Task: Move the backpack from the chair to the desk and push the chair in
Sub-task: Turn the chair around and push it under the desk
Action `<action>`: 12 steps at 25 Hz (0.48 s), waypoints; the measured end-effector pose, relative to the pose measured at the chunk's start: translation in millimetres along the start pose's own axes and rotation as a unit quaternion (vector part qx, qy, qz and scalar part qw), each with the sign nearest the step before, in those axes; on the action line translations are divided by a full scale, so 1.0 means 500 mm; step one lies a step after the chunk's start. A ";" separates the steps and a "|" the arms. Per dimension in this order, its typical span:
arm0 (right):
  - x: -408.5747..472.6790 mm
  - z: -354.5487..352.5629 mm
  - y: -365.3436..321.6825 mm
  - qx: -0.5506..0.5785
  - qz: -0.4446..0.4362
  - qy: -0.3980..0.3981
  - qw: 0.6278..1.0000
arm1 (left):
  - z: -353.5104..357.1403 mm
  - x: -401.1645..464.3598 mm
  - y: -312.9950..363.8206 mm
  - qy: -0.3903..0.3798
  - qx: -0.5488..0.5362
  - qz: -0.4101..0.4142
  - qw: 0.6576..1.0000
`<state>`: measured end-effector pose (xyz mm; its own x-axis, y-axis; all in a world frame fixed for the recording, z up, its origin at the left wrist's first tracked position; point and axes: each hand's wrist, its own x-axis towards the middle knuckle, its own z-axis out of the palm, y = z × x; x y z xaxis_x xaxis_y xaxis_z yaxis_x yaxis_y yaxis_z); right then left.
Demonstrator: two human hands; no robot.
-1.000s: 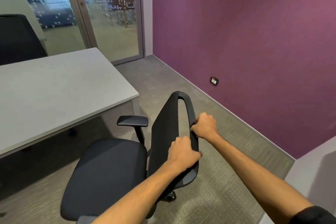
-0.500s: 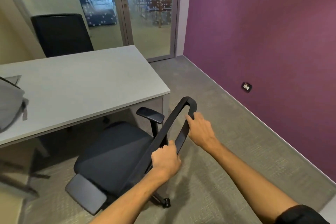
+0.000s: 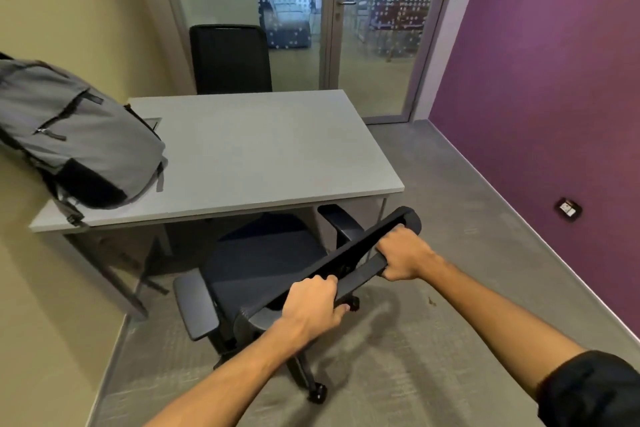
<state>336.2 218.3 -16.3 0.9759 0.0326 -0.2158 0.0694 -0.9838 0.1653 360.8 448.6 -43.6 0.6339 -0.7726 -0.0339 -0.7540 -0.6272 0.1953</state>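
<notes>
Backpack (image 3: pixel 74 135) lies on the desk (image 3: pixel 270 149); both hands, left (image 3: pixel 313 305) and right (image 3: pixel 403 255), clench the chair (image 3: pixel 263 267) backrest

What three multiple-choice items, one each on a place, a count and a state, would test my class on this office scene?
1. Where is the backpack?
A. on the desk's left end
B. on the chair seat
C. on the floor

2. How many office chairs show?
A. one
B. two
C. three

3. What are the hands doing?
A. hanging free
B. lifting the backpack
C. gripping the near chair's backrest

Key: 1 A, it lies on the desk. 2 B, the near chair and the far chair behind the desk. 3 C, left hand and right hand close on the backrest's top edge.
</notes>
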 end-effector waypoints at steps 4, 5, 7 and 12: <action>0.057 -0.026 -0.036 -0.011 -0.032 -0.013 0.999 | -0.024 0.014 -0.098 -0.029 -0.018 0.007 0.999; 0.072 -0.032 -0.046 -0.008 -0.040 -0.015 0.999 | -0.031 0.014 -0.124 -0.036 -0.022 0.013 0.999; 0.108 -0.037 -0.072 0.008 -0.051 -0.014 0.999 | -0.046 0.011 -0.185 -0.047 -0.027 0.023 0.998; 0.196 -0.045 -0.161 0.108 0.000 0.021 0.994 | -0.090 0.008 -0.343 -0.057 0.030 0.038 0.997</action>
<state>430.8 304.7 -28.9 0.9840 0.0357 -0.1746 0.0282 -0.9986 -0.0452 500.6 557.4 -33.2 0.5535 -0.8222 -0.1329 -0.8102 -0.5685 0.1426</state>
